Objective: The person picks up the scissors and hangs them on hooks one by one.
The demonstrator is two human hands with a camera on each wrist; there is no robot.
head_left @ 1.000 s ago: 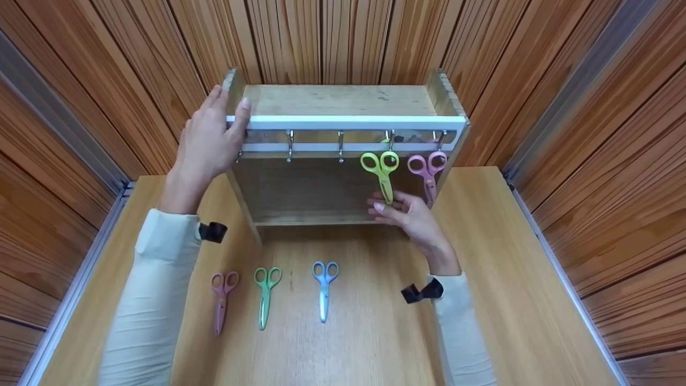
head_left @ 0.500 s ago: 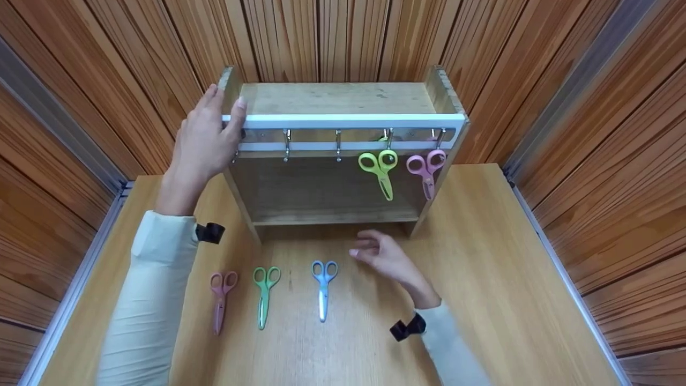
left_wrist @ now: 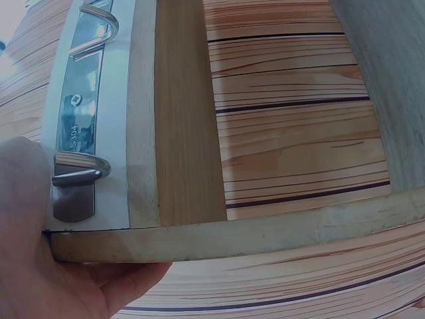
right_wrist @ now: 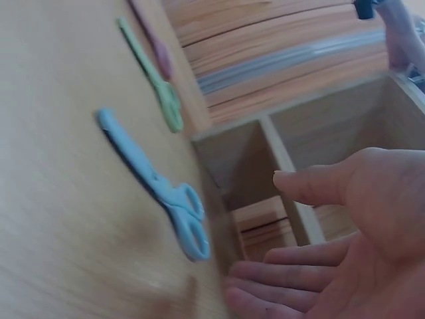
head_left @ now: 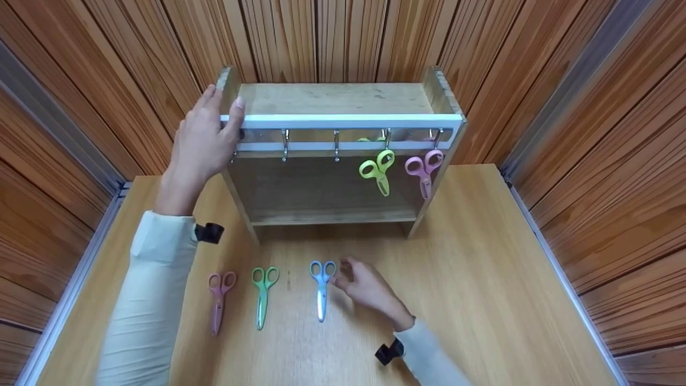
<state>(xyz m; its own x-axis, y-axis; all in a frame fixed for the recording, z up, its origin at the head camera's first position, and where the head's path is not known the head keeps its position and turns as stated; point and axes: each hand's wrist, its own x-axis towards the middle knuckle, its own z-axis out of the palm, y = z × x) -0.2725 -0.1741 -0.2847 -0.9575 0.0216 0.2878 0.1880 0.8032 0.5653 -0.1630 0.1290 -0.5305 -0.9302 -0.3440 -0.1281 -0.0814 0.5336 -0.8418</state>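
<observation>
My left hand (head_left: 201, 136) holds the upper left corner of a small wooden shelf (head_left: 335, 99), thumb at the front and fingers along the outer side. In the left wrist view, fingertips (left_wrist: 136, 286) show past the side panel. Blue scissors (head_left: 322, 289) lie on the table, handles toward the shelf. Close at their right is my right hand (head_left: 370, 287), thumb and fingers apart with nothing between them. Yellow-green scissors (head_left: 378, 171) and pink scissors (head_left: 424, 172) hang from the two rightmost hooks of the white hook rail (head_left: 311, 122).
Green scissors (head_left: 263, 297) and mauve scissors (head_left: 218, 303) lie left of the blue ones on the wooden table (head_left: 509, 300). Bare metal hooks (head_left: 336, 145) show on the rail's left part. Wood-plank walls (head_left: 348, 40) enclose the back and sides.
My right hand has come down from beneath the hanging yellow-green scissors to beside the blue scissors. The yellow-green scissors have swung slightly on their hook. My left hand stays at the shelf corner.
</observation>
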